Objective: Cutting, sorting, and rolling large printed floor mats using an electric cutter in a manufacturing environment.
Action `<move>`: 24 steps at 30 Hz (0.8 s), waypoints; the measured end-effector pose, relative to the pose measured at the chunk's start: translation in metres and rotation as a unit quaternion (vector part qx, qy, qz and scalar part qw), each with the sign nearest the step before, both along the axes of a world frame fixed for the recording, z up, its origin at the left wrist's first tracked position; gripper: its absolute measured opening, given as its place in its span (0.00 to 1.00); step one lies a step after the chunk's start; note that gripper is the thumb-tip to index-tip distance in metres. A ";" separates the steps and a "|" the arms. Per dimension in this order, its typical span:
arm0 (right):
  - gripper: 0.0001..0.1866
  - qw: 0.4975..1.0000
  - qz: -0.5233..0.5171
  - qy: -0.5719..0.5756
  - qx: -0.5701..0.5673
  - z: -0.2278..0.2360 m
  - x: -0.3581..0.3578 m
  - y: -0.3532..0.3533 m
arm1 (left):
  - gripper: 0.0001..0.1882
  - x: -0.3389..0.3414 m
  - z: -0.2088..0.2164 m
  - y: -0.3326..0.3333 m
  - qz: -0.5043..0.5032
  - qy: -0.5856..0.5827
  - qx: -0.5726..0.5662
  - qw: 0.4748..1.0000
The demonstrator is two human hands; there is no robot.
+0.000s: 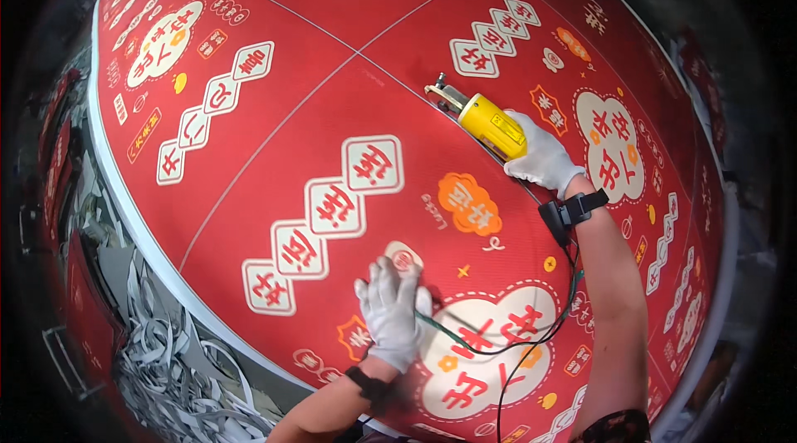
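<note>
My right hand (pixel 540 152), in a white glove, is wrapped round the yellow body of an electric cutter (pixel 493 127). The cutter's metal head points to the far left and rests on a red printed sheet (pixel 332 102), along a thin pale line between two printed panels. My left hand (pixel 392 314), gloved in white too, lies flat on the sheet with its fingers stretched out, near a cream printed patch. A dark cord (pixel 473 352) loops over the sheet between my two forearms and passes close beside the left hand.
The red sheet covers a large table with a white edge (pixel 178 281). Below its left side lies a heap of white and grey cut strips (pixel 170 368). Red pieces (pixel 87 302) are stacked at the far left. Dark bands sit on both my wrists.
</note>
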State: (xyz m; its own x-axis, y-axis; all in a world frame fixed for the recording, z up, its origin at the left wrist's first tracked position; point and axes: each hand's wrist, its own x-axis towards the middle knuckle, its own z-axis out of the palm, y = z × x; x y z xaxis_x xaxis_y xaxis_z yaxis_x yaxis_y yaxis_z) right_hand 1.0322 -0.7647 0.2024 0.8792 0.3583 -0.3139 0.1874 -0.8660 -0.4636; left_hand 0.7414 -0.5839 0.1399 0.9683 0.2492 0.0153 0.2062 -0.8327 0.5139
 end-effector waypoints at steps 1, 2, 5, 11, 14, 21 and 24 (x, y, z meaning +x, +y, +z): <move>0.44 1.000 0.001 0.000 -0.003 0.003 0.005 0.008 | 0.20 0.002 0.009 0.014 -0.037 -0.017 -0.022 0.999; 0.44 1.000 0.002 0.001 -0.006 0.005 0.010 0.016 | 0.20 0.007 0.002 0.033 -0.041 -0.014 -0.028 0.999; 0.44 1.000 -0.005 0.010 -0.026 0.012 0.023 0.041 | 0.15 0.049 -0.010 0.118 0.020 -0.098 -0.278 0.955; 0.44 1.000 0.015 0.018 -0.009 -0.002 0.052 0.086 | 0.18 0.172 -0.029 0.363 -0.007 -0.109 0.194 0.975; 0.45 1.000 0.014 0.017 0.008 -0.002 0.061 0.106 | 0.18 0.194 -0.033 0.386 -0.003 -0.081 0.165 0.983; 0.45 1.000 0.002 0.000 0.030 -0.007 0.072 0.147 | 0.17 0.198 -0.039 0.388 -0.002 -0.099 0.123 0.987; 0.45 1.000 -0.005 0.010 0.000 -0.009 0.085 0.163 | 0.16 0.200 -0.035 0.384 0.001 -0.094 0.122 0.988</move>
State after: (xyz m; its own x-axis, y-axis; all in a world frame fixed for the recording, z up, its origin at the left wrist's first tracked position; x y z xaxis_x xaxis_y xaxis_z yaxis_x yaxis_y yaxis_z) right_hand 1.1171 -0.6021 0.1935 0.8768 0.3493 -0.3305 0.1694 -0.8675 -0.4677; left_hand 0.9413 -0.1995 0.1050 0.9423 0.2182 0.2539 0.1285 -0.9361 0.3275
